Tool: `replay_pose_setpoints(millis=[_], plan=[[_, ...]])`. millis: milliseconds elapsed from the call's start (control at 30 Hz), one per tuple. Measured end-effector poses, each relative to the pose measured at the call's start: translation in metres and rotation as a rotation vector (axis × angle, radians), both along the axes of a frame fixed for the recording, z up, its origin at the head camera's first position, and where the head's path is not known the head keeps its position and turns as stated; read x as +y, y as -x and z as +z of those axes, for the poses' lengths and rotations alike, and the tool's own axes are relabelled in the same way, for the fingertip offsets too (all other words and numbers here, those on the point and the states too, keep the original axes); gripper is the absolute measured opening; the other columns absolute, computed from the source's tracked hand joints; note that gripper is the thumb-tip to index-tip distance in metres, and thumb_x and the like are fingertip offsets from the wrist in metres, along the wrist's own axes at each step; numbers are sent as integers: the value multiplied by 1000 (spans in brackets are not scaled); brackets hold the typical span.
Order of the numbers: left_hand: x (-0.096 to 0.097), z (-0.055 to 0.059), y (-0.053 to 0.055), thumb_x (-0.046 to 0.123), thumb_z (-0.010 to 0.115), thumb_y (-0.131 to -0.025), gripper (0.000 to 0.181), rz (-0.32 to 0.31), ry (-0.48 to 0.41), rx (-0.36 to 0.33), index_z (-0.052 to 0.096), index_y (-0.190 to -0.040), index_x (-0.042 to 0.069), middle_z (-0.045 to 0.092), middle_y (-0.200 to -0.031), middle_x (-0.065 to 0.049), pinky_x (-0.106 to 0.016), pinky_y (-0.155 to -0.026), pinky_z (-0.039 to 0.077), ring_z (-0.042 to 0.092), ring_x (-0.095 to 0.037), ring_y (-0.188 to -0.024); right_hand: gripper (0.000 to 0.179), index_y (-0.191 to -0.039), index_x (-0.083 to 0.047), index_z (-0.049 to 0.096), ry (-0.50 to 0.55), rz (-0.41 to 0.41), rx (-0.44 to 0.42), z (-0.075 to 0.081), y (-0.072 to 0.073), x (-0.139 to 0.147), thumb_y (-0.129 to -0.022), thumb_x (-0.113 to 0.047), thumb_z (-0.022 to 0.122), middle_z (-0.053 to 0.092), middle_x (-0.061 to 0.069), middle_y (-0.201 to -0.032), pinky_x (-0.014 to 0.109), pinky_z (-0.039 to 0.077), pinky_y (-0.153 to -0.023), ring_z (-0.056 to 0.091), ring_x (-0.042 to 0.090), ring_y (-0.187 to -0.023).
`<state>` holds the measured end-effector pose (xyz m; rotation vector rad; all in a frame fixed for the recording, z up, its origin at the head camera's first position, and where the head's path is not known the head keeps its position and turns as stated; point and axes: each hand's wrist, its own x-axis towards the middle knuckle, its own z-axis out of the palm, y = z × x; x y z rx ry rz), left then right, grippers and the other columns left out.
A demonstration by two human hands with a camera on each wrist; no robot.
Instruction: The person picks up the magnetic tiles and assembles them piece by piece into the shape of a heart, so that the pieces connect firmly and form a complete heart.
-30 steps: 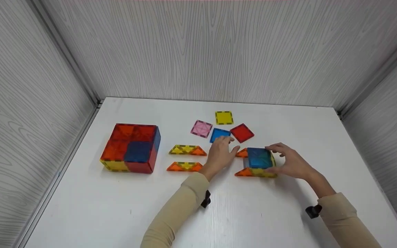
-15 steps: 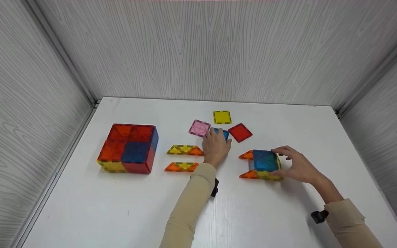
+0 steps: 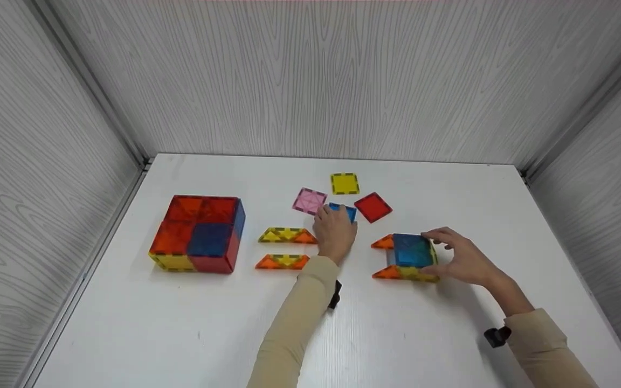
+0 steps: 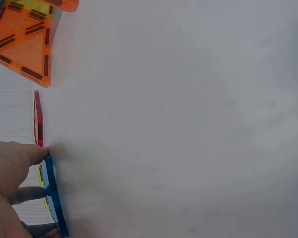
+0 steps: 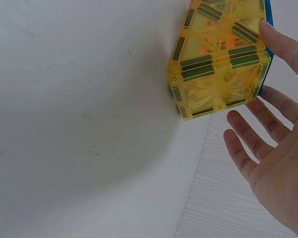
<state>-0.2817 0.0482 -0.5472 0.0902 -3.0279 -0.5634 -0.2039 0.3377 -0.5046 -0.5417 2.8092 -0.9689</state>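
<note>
My left hand (image 3: 336,233) reaches over a blue square magnetic tile (image 3: 349,212). In the left wrist view, its thumb and fingers (image 4: 29,195) pinch the blue tile (image 4: 54,198) by its edges. To the right, my right hand (image 3: 464,258) holds a small magnetic-tile build (image 3: 413,250) with thumb and index finger on opposite sides. That build has a blue top, yellow sides and orange triangles pointing left. From the right wrist view, its yellow end (image 5: 218,89) faces the camera, and the other fingers (image 5: 243,134) of the right hand are spread away from it.
Around the left hand lie loose pink (image 3: 309,201), yellow (image 3: 345,184) and red (image 3: 373,207) square tiles. Two yellow-orange trapezoid strips (image 3: 287,235) stand left of it. A larger red, blue and yellow tile block (image 3: 197,231) sits at the table's left.
My left hand has moved forward and slightly left onto the blue tile and taken hold of it. The right hand and its build shifted slightly right, then stayed nearly still.
</note>
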Motion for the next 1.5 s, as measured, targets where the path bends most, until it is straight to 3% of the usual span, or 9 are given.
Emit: replay_pose_setpoints(millis=[267, 533, 833, 1133, 1333, 1500], plan=[[-1, 9, -15, 45, 76, -96, 53, -57, -69, -70, 66, -138, 13, 62, -134, -19, -46, -105, 56, 56, -33, -123, 80, -148, -12, 59, -14, 2, -14, 2, 0, 2, -82, -43, 90, 59, 13, -146, 63, 51, -106, 58, 40, -128], [6, 20, -40, 42, 82, -91, 67, -130, -301, -121, 58, -145, 11, 61, -133, -16, -44, -104, 57, 56, -30, -124, 80, -149, -12, 58, -25, -3, -23, 3, -1, 4, -82, -43, 90, 59, 13, -146, 64, 51, -106, 58, 40, -128], [-4, 24, -58, 32, 85, -88, 84, -340, -473, -200, 42, -158, 13, 51, -146, -15, -46, -108, 57, 50, -29, -138, 80, -149, -11, 58, -17, -3, -23, 5, 0, 5, -82, -41, 91, 59, 13, -146, 63, 51, -106, 59, 39, -128], [-19, 17, -58, 25, 85, -88, 85, -554, -567, -279, 37, -159, 19, 44, -152, -10, -48, -113, 54, 47, -29, -144, 79, -149, -11, 58, -25, 13, -12, 4, 1, 4, -83, -41, 90, 59, 14, -148, 64, 52, -106, 59, 41, -129], [-16, 15, -55, 17, 83, -90, 84, -687, -601, -292, 35, -159, 22, 40, -157, -7, -43, -121, 48, 46, -27, -146, 78, -149, -11, 58, -15, 24, -21, 4, 2, 0, -83, -39, 90, 59, 14, -148, 64, 52, -106, 58, 40, -130], [-11, 16, -52, 19, 83, -90, 81, -735, -601, -303, 39, -158, 22, 41, -156, -8, -43, -122, 46, 46, -27, -145, 78, -149, -12, 58, -9, 30, -19, 3, 3, -2, -83, -38, 90, 60, 13, -147, 64, 52, -105, 58, 40, -130]])
